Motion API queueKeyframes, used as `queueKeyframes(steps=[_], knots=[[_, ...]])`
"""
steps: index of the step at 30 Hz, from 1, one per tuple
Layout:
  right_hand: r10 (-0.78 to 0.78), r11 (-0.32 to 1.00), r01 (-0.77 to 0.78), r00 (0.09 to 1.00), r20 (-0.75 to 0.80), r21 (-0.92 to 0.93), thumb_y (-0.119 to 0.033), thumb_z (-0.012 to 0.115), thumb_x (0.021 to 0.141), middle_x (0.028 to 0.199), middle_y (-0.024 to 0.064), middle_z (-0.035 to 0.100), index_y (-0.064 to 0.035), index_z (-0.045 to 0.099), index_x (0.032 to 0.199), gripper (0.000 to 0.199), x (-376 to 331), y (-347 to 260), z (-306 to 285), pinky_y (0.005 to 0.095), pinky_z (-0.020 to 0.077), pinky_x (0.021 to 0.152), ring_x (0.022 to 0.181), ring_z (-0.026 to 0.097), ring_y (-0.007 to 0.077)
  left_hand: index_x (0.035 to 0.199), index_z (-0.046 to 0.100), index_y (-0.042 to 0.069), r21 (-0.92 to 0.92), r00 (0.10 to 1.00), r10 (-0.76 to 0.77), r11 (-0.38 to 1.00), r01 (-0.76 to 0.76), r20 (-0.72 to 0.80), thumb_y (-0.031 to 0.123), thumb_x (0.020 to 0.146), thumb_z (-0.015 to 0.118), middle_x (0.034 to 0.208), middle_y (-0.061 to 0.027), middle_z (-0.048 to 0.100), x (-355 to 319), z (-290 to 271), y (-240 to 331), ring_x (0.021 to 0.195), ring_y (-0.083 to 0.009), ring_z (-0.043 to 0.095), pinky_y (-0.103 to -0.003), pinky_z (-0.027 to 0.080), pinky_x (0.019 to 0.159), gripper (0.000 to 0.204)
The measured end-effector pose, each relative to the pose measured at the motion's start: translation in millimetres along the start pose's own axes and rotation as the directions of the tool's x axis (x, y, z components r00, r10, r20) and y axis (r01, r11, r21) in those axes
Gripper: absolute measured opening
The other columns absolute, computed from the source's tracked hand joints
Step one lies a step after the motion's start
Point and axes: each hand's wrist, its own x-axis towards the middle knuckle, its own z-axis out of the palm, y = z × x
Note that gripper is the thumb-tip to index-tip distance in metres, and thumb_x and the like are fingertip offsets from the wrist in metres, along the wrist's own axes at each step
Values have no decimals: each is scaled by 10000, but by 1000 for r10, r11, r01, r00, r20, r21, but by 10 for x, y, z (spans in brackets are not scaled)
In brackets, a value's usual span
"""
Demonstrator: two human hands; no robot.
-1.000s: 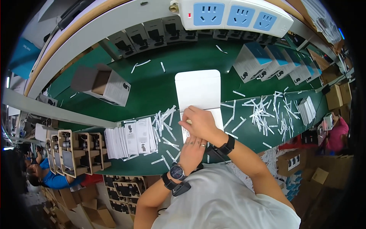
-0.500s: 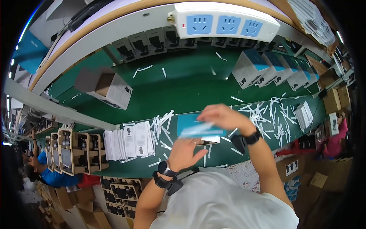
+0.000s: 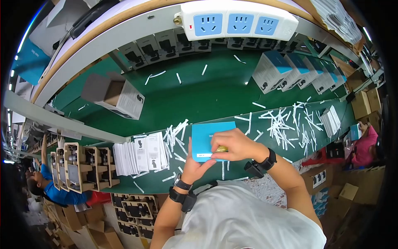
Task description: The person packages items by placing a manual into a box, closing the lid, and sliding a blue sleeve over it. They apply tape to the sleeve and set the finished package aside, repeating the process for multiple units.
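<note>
On the near middle of the green bench (image 3: 157,181): a blue box (image 3: 200,136), with the lid already down and a white strip (image 3: 204,155) at the near edge. Gripped on its left side by the left hand (image 3: 194,167), with the thumb along the near edge. On the near right part of the lid, the right hand (image 3: 235,145), with fingers curled around a small yellowish object (image 3: 222,148) of uncertain kind.

By judgement, closing done, fastening of the strip probably in progress; cannot tell its full attachment, because of the fingers over the right end. Loose to the right, many paper strips (image 3: 282,123); to the left, stacked leaflets (image 3: 146,151).

Inside the blue box, nothing visible. Farther left, an open carton (image 3: 133,101), with brown inner walls and contents impossible to tell. Far right, a row of blue-topped cartons (image 3: 269,74). At left, wooden trays (image 3: 80,148) with dark devices in the compartments.
</note>
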Motion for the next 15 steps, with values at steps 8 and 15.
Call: queueKeyframes(steps=[8,15], knots=[[591,503,-777,629,-505,-379,-456,584,947,739,18,574,-43,594,1247,511,-986,717,-417,274,412,562,627,504,117,1137,689,82,-185,851,92,959,-216,-517,245,685,898,1359,-162,521,203,127,319,1325,-382,439,-495,380,1088,524],[226,942,-324,812,-538,-93,44,694,712,897,51,598,-105,732,1128,444,-877,-60,258,260,491,578,663,607,148,1166,714,165,561,917,317,817,-135,-242,311,606,919,1293,-142,517,231,-26,104,1234,-391,467,-497,424,1015,614]])
